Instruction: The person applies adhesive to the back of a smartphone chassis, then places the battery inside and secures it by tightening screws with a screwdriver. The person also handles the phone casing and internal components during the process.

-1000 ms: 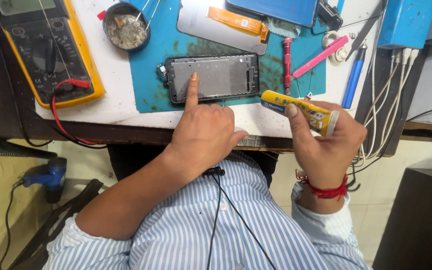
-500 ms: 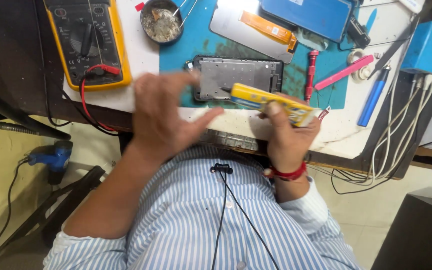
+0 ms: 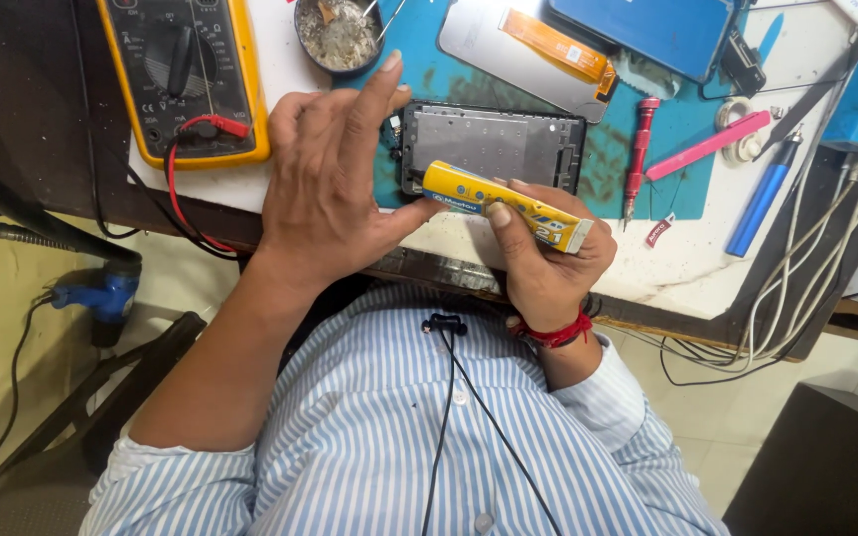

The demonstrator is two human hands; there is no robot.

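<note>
Both hands work at the near edge of the bench, close together over the phone frame (image 3: pixel 494 149). Left hand (image 3: pixel 335 189) hovers open with fingers spread and lifted, index finger raised toward the far side, and its thumb tip touches the nozzle end of the yellow glue tube (image 3: pixel 503 205). Right hand (image 3: pixel 548 253), with a red thread on its wrist, is clamped around the tube's right half and holds it tilted, nozzle pointing left, just above the frame's near edge.

Compared with 1 second ago, the left index finger no longer presses on the frame; the hand has lifted and opened. The tube has moved from the right of the frame to lie across its near left corner, and the 2 hands now meet at the tube. The view has also shifted closer to the bench.

From left to right: a yellow multimeter (image 3: pixel 183 74) with a red lead plugged in sits far left, then a small round dish (image 3: pixel 340 32) of greyish debris. The dark frame lies on a teal work mat (image 3: pixel 692 149). Beyond it rests a silver back panel (image 3: pixel 523 45) with an orange flex strip. Right of the frame lie a red screwdriver (image 3: pixel 640 149), a pink tool (image 3: pixel 707 146) and a blue pen-shaped tool (image 3: pixel 762 199). White cables (image 3: pixel 831 238) hang off the right edge.
</note>
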